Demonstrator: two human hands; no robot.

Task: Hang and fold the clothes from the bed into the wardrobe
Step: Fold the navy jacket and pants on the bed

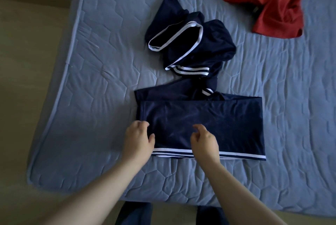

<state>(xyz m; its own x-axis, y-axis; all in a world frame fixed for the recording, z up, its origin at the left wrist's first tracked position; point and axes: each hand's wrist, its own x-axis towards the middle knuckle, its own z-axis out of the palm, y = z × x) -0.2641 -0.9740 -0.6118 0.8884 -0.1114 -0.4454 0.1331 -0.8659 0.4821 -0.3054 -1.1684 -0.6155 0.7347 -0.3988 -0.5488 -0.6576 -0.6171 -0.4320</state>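
Left hand [139, 139] and right hand [204, 140] at navy garment [200, 124] on bed [91, 61].
Left pinched the folded panel's left edge, fingertips partly hidden; right loosely curled above it, holding nothing, contact unclear. Panel lay flat near the bed's edge, long axis left-right, striped hem toward the person; remainder bunched beyond. Red garment [269, 8] far right, blurred.

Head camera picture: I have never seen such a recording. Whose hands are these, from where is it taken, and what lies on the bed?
No machine: a person wears the camera on the head, looking down at their own bare hands. The left hand seems to pinch the left edge of a half-folded navy garment on the bed; the right hand is loosely curled above it, holding nothing. A crumpled red garment lies farther right.
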